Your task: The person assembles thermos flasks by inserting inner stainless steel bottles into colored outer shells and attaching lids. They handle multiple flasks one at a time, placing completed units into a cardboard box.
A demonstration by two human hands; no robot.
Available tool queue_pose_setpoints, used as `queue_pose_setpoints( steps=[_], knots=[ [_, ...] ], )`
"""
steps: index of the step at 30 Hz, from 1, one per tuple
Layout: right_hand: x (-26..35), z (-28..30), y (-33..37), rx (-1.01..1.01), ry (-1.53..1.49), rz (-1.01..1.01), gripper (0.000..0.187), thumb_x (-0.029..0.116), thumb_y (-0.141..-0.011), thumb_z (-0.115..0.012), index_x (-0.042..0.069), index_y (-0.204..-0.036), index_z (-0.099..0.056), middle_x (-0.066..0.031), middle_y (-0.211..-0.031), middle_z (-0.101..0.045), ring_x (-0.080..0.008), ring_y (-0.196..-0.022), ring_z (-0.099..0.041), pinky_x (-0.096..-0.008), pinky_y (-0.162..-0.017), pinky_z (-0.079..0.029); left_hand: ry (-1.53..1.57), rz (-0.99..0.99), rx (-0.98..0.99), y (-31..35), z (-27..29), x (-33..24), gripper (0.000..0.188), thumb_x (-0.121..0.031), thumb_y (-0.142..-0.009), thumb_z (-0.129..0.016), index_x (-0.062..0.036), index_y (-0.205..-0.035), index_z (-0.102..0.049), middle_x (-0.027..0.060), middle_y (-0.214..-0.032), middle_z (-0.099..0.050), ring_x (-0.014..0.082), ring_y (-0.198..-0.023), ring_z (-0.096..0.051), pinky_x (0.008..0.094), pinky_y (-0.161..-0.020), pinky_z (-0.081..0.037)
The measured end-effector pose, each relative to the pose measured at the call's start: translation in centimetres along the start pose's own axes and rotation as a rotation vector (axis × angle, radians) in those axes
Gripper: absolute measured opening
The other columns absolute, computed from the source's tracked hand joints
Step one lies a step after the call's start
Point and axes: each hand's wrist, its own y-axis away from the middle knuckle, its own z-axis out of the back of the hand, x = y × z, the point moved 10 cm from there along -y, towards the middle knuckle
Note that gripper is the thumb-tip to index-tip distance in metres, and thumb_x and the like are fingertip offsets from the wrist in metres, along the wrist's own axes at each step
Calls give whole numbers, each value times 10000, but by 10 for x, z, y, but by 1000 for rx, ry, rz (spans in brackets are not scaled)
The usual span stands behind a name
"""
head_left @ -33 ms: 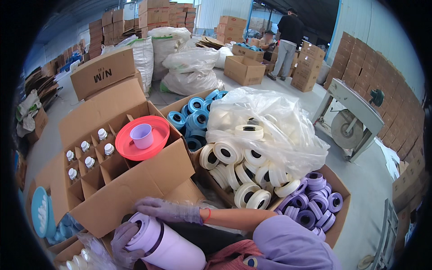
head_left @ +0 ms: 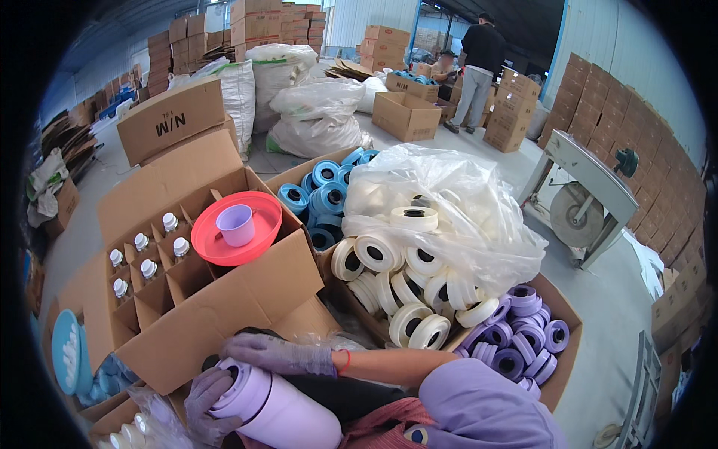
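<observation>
A lavender jug (head_left: 288, 415) with a ring-shaped collar (head_left: 230, 391) at its top end lies tilted across my lap. My left hand (head_left: 208, 404), in a thin grey-purple glove, is closed around the collar from the left. My right hand (head_left: 280, 353), gloved alike, lies over the collar's upper side with its fingers bent over the edge. A narrow dark line runs between collar and body. Parts of the left fingers are hidden beneath the jug. Matching purple rings (head_left: 523, 340) fill the right end of a carton beside my right arm.
Ahead stands a divided carton (head_left: 217, 307) with clear white-capped bottles (head_left: 149, 269). A red dish (head_left: 262, 203) holding a purple cup (head_left: 236, 225) sits on it. White rings (head_left: 378, 253), blue rings (head_left: 327, 198) and plastic sheeting (head_left: 441, 179) lie alongside. Another person (head_left: 480, 67) stands farther back.
The dark gap between collar and jug body has narrowed. Both hands stay on the jug with only a slight shift.
</observation>
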Motion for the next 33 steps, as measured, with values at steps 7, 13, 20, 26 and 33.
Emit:
queue_pose_setpoints(
  steps=[7,13,20,26,33],
  knots=[
    [33,-11,13,-122,88,107,235,131,-981,-456,-20,-1005,-634,-190,-1178,-601,-313,-1109,-590,-373,-1005,-444,-105,-124,31,16,-4,-17,700,-542,-677,-737,5,-1110,-679,193,-1151,-665,388,-1127,-598,478,-997,-448],
    [24,-38,-12,169,-552,172,270,208,-989,-489,-15,-1021,-638,-172,-1150,-641,-258,-1100,-602,-345,-997,-438,-659,-77,-143,41,-28,-56,508,-366,-779,-684,16,-1111,-640,219,-1155,-622,416,-1113,-565,542,-1016,-416],
    [15,-15,12,8,-72,48,261,136,-918,-595,-14,-1131,-589,-190,-1179,-608,-345,-1149,-576,-403,-996,-453,37,-4,-409,28,-10,4,251,-183,-927,-600,5,-1086,-648,145,-1000,-675,313,-927,-648,423,-843,-507],
    [156,10,86,119,326,533,591,383,-905,-615,58,-1379,-477,-202,-1278,-508,-386,-1221,-515,-521,-1052,-392,1008,350,-316,19,-97,67,208,-148,-950,-572,-15,-1101,-623,131,-1009,-669,254,-865,-659,365,-787,-527],
    [95,81,122,90,541,-533,558,419,-897,-598,74,-1329,-522,-190,-1105,-609,-341,-920,-658,-429,-784,-525,-254,-48,213,56,-106,-64,238,-150,-961,-545,12,-1112,-630,153,-954,-687,263,-865,-681,371,-786,-538]
  ],
)
